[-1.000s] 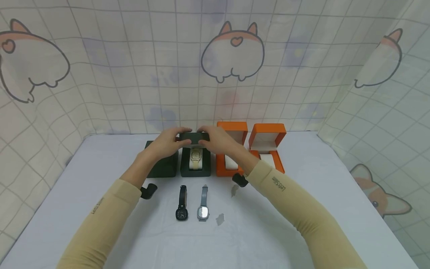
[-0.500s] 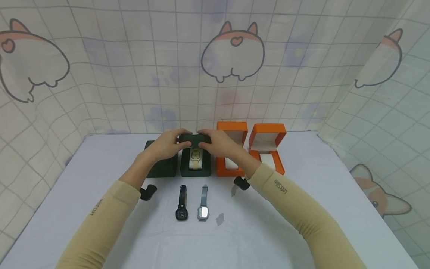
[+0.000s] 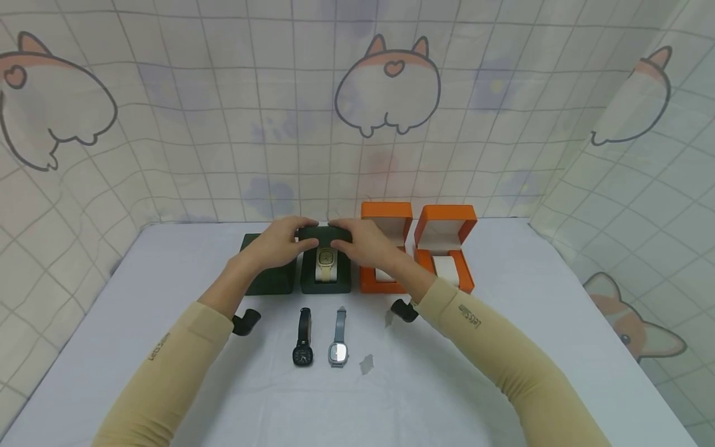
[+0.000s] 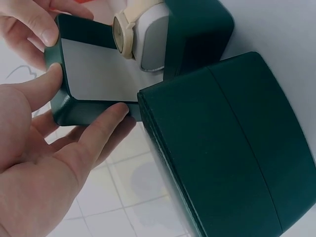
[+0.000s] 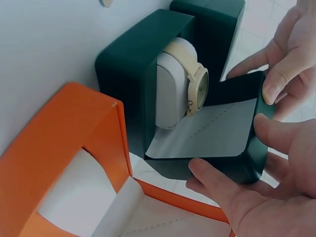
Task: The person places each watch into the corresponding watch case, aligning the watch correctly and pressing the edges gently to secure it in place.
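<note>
- The left hand [image 3: 279, 242] grips the left side of the lid [image 3: 324, 234].
- The right hand [image 3: 365, 243] grips its right side.
- The lid stands tilted, partly open, over the green box [image 3: 308, 273]; inside, the gold watch [image 3: 326, 259] wraps a white cushion [image 5: 169, 101].
- A closed box [image 3: 274, 280] stands just left, open orange boxes [image 3: 386, 210] right.
- Nearer lie a black watch [image 3: 303, 355] and a grey watch [image 3: 339, 329].

Cloth-walled booth [image 3: 313, 161] round a table [image 3: 346, 410]

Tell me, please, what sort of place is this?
Probably a staged tabletop corner, perhaps for filming: a cartoon-printed curtain hangs behind a white-covered table, where watch boxes stand in a row.
</note>
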`<action>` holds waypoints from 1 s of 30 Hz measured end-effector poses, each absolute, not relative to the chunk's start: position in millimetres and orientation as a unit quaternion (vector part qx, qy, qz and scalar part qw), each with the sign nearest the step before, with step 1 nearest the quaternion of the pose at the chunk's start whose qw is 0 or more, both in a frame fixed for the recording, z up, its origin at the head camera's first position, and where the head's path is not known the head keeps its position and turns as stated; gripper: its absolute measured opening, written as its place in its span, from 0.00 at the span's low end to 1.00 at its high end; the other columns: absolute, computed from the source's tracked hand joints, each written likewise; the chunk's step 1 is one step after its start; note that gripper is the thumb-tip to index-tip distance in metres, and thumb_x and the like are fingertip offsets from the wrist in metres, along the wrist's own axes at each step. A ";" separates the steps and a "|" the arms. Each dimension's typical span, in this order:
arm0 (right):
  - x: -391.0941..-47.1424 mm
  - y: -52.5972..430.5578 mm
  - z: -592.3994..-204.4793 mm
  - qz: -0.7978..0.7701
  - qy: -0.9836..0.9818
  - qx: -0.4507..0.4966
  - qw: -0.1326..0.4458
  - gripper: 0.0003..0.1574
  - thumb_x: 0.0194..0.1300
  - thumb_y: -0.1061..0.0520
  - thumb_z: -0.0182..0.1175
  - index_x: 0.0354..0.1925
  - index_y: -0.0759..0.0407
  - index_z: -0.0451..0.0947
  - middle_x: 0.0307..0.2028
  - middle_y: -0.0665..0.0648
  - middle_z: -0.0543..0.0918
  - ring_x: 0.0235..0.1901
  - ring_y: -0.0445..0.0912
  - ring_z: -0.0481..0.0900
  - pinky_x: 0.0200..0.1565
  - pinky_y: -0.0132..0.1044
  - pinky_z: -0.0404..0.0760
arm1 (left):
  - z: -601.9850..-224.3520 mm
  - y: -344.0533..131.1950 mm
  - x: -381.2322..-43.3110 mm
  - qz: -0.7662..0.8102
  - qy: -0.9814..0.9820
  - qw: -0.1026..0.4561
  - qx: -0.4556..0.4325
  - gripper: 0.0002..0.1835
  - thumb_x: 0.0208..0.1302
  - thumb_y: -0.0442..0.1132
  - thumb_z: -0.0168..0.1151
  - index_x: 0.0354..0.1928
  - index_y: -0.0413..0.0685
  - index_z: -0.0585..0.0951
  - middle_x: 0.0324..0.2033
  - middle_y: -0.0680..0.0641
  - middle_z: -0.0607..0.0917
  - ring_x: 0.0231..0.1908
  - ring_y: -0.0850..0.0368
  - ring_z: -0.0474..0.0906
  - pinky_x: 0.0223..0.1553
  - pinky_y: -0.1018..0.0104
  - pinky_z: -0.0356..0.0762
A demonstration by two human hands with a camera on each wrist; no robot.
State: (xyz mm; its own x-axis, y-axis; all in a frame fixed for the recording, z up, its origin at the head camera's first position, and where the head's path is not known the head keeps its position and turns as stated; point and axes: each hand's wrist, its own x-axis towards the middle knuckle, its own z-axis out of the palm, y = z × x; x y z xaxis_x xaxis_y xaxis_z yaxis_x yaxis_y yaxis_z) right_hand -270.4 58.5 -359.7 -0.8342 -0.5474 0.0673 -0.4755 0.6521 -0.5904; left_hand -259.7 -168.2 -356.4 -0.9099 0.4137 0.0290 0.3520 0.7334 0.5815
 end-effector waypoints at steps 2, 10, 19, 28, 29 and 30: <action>-268.9 58.0 -360.0 -0.307 0.907 -0.282 0.055 0.32 0.77 0.53 0.60 0.74 0.59 0.68 0.66 0.61 0.77 0.56 0.52 0.79 0.62 0.46 0.77 | -356.9 -168.4 -259.2 0.301 0.929 0.048 0.207 0.28 0.77 0.43 0.59 0.72 0.37 0.70 0.65 0.35 0.75 0.61 0.38 0.74 0.61 0.41 0.74; -264.5 57.4 -362.2 -0.315 0.905 -0.284 0.036 0.29 0.75 0.55 0.62 0.70 0.60 0.72 0.65 0.59 0.77 0.59 0.53 0.77 0.64 0.47 0.75 | -358.7 -167.1 -256.4 0.301 0.928 0.039 0.217 0.28 0.76 0.42 0.62 0.71 0.36 0.71 0.63 0.35 0.77 0.59 0.40 0.75 0.59 0.43 0.75; -260.3 57.6 -365.5 -0.327 0.902 -0.279 0.027 0.29 0.74 0.55 0.64 0.69 0.60 0.73 0.64 0.60 0.78 0.59 0.52 0.77 0.64 0.47 0.75 | -361.4 -166.7 -253.6 0.290 0.929 0.024 0.230 0.29 0.75 0.41 0.62 0.72 0.36 0.70 0.65 0.34 0.75 0.63 0.38 0.73 0.63 0.42 0.72; -258.7 57.0 -368.4 -0.331 0.896 -0.296 0.010 0.28 0.73 0.58 0.64 0.67 0.63 0.74 0.63 0.61 0.79 0.59 0.53 0.77 0.63 0.47 0.76 | -362.5 -165.5 -250.7 0.292 0.929 0.020 0.227 0.27 0.75 0.41 0.63 0.71 0.39 0.73 0.64 0.36 0.77 0.63 0.39 0.73 0.63 0.42 0.72; -258.2 56.9 -368.8 -0.331 0.896 -0.296 0.009 0.27 0.73 0.58 0.65 0.67 0.63 0.75 0.63 0.61 0.79 0.59 0.53 0.77 0.63 0.47 0.76 | -362.6 -165.3 -250.0 0.292 0.929 0.020 0.227 0.27 0.75 0.41 0.63 0.71 0.39 0.73 0.64 0.36 0.76 0.63 0.39 0.73 0.63 0.42 0.72; -258.0 56.9 -369.3 -0.330 0.896 -0.296 0.007 0.27 0.73 0.58 0.65 0.67 0.63 0.75 0.63 0.61 0.79 0.59 0.53 0.77 0.63 0.47 0.76 | -362.6 -165.0 -249.3 0.293 0.929 0.020 0.226 0.27 0.75 0.41 0.63 0.71 0.39 0.73 0.64 0.36 0.76 0.64 0.38 0.72 0.64 0.42 0.71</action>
State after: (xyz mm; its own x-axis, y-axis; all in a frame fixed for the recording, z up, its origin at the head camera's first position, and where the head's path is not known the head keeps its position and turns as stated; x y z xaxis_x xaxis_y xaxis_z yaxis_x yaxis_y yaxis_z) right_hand -258.0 56.9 -369.3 -0.8243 -0.5357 0.1833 -0.5265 0.6060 -0.5962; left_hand -249.3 -165.0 -362.6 -0.8971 0.4313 0.0961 0.4084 0.7264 0.5527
